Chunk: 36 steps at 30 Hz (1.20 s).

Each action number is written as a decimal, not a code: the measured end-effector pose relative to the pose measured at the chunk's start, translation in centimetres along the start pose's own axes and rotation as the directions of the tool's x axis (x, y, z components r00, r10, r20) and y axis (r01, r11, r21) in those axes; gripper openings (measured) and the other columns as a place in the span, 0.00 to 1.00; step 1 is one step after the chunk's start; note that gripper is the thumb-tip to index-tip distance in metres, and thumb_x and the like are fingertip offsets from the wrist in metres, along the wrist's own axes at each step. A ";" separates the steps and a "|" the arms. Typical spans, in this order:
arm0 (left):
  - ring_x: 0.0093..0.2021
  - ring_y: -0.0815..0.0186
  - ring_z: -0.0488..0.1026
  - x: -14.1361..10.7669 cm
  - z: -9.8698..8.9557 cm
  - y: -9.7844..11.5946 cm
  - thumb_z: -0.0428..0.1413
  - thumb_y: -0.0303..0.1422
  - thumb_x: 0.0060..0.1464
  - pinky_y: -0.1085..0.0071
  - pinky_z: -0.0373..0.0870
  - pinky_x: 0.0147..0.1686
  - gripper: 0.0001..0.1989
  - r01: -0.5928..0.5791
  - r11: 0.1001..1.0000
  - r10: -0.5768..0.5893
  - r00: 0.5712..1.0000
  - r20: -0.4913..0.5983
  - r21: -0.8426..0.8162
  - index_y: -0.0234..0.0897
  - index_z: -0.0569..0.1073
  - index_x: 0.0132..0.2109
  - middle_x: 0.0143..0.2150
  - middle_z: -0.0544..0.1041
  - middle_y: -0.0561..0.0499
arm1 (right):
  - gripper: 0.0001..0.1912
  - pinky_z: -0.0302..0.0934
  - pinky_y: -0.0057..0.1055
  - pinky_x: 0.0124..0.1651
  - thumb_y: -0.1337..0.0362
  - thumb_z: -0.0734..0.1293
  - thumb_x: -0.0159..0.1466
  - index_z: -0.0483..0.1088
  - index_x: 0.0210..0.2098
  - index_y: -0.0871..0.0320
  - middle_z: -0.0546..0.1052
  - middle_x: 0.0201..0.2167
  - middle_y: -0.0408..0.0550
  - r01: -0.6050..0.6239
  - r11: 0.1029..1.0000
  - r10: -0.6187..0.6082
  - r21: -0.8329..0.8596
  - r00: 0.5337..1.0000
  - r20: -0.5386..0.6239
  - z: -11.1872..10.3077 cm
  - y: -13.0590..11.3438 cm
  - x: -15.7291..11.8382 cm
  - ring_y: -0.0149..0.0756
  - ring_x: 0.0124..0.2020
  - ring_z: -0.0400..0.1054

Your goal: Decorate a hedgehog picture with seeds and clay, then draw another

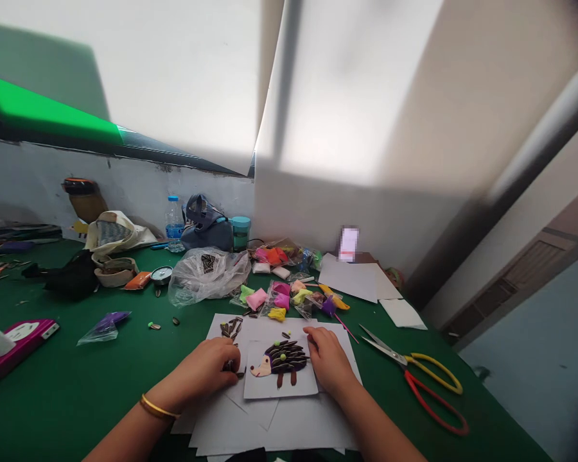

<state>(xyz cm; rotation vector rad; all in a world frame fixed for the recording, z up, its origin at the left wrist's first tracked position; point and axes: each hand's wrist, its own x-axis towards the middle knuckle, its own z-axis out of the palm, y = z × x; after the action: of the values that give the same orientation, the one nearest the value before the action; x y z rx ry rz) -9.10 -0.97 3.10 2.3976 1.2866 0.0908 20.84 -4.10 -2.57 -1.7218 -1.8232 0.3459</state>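
A white card (pixel 257 389) lies on a stack of white paper, with a hedgehog picture (pixel 289 360) on it. The hedgehog has a pale clay face, a dark back covered in sunflower seeds, green dots and brown legs. Left of the card, my left hand (pixel 216 364), with a gold bangle on its wrist, has its fingers curled down round sunflower seeds; the fingertips are partly hidden. My right hand (pixel 331 360) rests at the card's right edge, fingers extended and lightly bent, holding nothing. A small pile of sunflower seeds (pixel 231 328) sits just beyond my left hand.
Large scissors (pixel 404 361) with yellow and red handles lie open at right. Behind the paper are bagged coloured clay pieces (pixel 282 295) and a clear plastic bag (pixel 209 276). A bottle (pixel 174 226) stands by the wall; a magenta device (pixel 24 343) lies far left.
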 end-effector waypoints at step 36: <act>0.31 0.61 0.72 7.4 0.1 3.6 0.47 0.45 0.63 0.72 0.54 0.27 0.20 0.099 0.977 -0.159 0.930 -0.331 -0.190 0.39 0.74 0.31 0.29 0.76 0.50 | 0.06 0.53 0.26 0.30 0.63 0.73 0.54 0.79 0.33 0.50 0.81 0.31 0.42 0.068 0.960 0.065 -0.270 0.888 0.455 -1.0 -4.1 8.2 0.36 0.34 0.73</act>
<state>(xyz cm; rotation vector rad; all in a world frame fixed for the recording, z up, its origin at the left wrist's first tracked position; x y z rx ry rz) -2.08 3.24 3.40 2.2083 1.5189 0.5829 18.26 3.16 2.61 -1.9505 -2.3057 0.5595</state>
